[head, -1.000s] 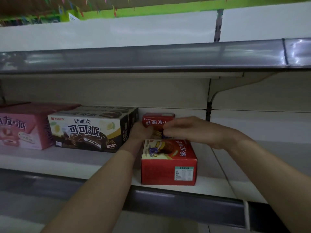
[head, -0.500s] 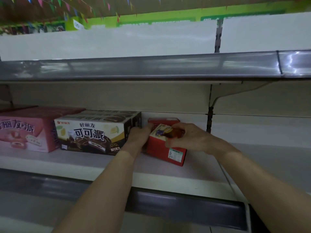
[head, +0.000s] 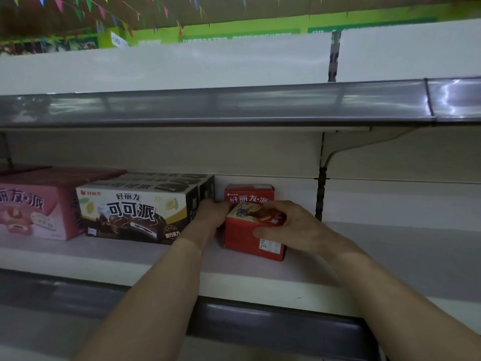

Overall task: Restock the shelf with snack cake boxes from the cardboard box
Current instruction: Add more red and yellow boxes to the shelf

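Observation:
A small red snack cake box [head: 246, 238] stands on the white shelf [head: 377, 259], a little in front of a second red box [head: 250, 194] at the back wall. My right hand [head: 291, 227] grips the front box over its top and right side, thumb on its front face. My left hand [head: 212, 212] holds the left side of the same box, wedged between it and the black cocoa pie box [head: 135, 209]. The cardboard box is out of view.
A pink pie box [head: 33, 204] sits left of the black one. An upper shelf with a grey price rail [head: 234, 105] hangs low overhead. A shelf bracket and upright [head: 322, 175] stand just right of the red boxes, with bare shelf beyond.
The red box has gone from the shelf's front edge back toward the rear box, carried by both hands. The camera view has tilted upward a little.

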Motion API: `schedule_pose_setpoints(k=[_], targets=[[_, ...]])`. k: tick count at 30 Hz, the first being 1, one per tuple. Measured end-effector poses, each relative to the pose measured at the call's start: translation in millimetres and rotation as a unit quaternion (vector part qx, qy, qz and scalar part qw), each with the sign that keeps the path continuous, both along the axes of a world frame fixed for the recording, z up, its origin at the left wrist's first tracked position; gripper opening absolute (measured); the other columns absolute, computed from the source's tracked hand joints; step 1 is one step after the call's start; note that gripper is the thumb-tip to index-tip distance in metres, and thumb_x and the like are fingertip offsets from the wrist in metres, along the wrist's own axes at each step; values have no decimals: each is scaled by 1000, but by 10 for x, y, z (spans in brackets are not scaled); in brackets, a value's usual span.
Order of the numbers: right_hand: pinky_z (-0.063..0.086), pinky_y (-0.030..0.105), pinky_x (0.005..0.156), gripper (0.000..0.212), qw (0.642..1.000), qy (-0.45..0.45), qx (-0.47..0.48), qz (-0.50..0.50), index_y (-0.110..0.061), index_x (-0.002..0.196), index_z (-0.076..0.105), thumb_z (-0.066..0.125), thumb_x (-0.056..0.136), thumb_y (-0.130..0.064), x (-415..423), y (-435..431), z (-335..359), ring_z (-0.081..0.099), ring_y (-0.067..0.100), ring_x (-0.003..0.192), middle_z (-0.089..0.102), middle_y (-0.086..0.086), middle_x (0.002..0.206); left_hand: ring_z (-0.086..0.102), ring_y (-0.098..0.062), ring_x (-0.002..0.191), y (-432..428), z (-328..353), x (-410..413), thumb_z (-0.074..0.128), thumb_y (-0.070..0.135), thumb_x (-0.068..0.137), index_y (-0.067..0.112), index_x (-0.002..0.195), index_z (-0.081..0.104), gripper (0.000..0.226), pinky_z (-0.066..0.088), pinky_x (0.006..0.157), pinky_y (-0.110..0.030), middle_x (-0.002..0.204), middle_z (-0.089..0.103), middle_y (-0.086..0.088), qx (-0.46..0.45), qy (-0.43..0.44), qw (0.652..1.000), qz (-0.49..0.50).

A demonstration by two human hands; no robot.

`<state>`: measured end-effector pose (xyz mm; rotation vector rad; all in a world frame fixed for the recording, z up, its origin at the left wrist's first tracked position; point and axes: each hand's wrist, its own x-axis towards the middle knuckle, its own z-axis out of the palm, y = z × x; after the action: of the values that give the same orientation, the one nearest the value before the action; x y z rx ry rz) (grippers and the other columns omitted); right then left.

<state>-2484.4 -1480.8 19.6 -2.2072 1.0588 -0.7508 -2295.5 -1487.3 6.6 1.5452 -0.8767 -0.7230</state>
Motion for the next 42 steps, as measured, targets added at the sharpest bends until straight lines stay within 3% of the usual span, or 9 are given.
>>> schedule_pose_setpoints(k=[5, 7, 12, 17, 21, 26, 33, 37, 42], targets=[[49, 9, 73, 41, 993, -113, 34, 9, -30, 113, 59, 79, 77, -30, -40, -24, 16, 64, -2, 86, 62, -12, 104, 66, -31, 96, 57, 101, -33, 63, 33, 91, 10, 83, 65, 25, 53, 92, -44, 100, 69, -16, -70, -1, 997, 13], [49, 9, 63, 22, 978, -185, 95, 13, -25, 102, 65, 73, 82, -31, -62, -25, 75, 66, -5, 72, 69, -11, 91, 68, -26, 93, 150, 167, -66, 61, 46, 89, 15, 89, 68, 32, 54, 88, -41, 99, 72, -11, -124, 29, 991, -41], [58, 30, 71, 40, 948, -210, 238, 23, -13, 105, 70, 61, 87, -48, -106, -12, 119, 70, 21, 89, 74, 10, 99, 67, -26, 104, 316, 214, -67, 56, 66, 77, 13, 119, 64, 68, 51, 89, -43, 113, 70, -14, -112, 109, 953, -259], [60, 42, 68, 43, 906, -288, 310, 12, -23, 114, 63, 49, 92, -57, -133, -30, 130, 70, 29, 96, 72, 12, 105, 71, -20, 91, 318, 165, -109, 78, 46, 72, 16, 117, 62, 56, 56, 76, -39, 101, 73, -6, -78, 40, 963, -256], [59, 39, 68, 48, 910, -301, 286, 14, -23, 113, 64, 49, 89, -61, -127, -26, 136, 71, 24, 94, 73, 9, 102, 69, -15, 71, 306, 164, -83, 68, 36, 84, 20, 99, 65, 23, 54, 65, -33, 82, 73, -1, -97, 49, 972, -209], [57, 47, 82, 51, 911, -274, 306, 45, -20, 118, 64, 51, 88, -59, -128, -27, 113, 69, 26, 100, 73, 11, 106, 69, -23, 92, 336, 180, -81, 78, 40, 72, 11, 120, 60, 59, 57, 77, -39, 105, 71, -11, -76, 111, 953, -273], [57, 35, 81, 54, 899, -339, 271, 54, -13, 117, 63, 66, 77, -50, -103, -70, 116, 71, 23, 96, 73, 8, 102, 67, -36, 99, 365, 213, 6, 70, 18, 79, 5, 104, 63, 29, 54, 87, -53, 105, 69, -20, -79, 220, 950, -205], [54, 28, 84, 62, 966, -208, 151, -12, -9, 136, 47, 74, 80, -6, -35, -92, -12, 68, 20, 95, 67, 9, 113, 68, -24, 78, 337, 156, 18, 61, 8, 83, 4, 96, 67, 15, 56, 76, -36, 87, 70, -14, 8, 66, 988, -138], [49, 14, 73, 65, 980, -168, 107, -9, -11, 140, 43, 71, 82, 0, -1, -109, -42, 61, 10, 90, 62, 1, 109, 67, -24, 82, 316, 138, 13, 58, -4, 78, 7, 105, 61, 30, 55, 75, -32, 88, 69, -11, 35, -103, 989, -101]])
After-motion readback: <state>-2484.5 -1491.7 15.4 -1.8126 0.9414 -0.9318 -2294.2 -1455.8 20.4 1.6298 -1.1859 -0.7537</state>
